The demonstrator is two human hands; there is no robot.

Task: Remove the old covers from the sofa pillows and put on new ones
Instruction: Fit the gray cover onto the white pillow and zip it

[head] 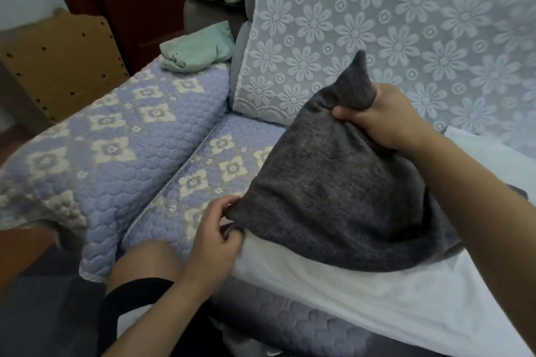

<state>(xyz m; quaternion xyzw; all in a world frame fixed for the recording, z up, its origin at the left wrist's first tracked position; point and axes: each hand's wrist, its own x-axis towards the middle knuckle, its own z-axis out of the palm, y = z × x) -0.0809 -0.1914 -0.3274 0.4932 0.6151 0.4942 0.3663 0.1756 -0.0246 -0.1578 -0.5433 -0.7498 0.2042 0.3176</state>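
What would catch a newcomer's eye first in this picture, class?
First, the dark grey cover at centre, half over a white pillow on the sofa seat. The right hand grips its bunched top corner, and the left hand pinches its lower edge. Behind hangs a white flowered lace throw.

Open seat cushion (220, 171) is left to the left of the dark grey cover (333, 182); that side is bounded by the quilted armrest (116, 136), on whose far end a green cloth (200, 48) is lain; passage behind is closed by the lace-draped backrest (377, 38); the front edge is taken up by the white pillow (362, 293).
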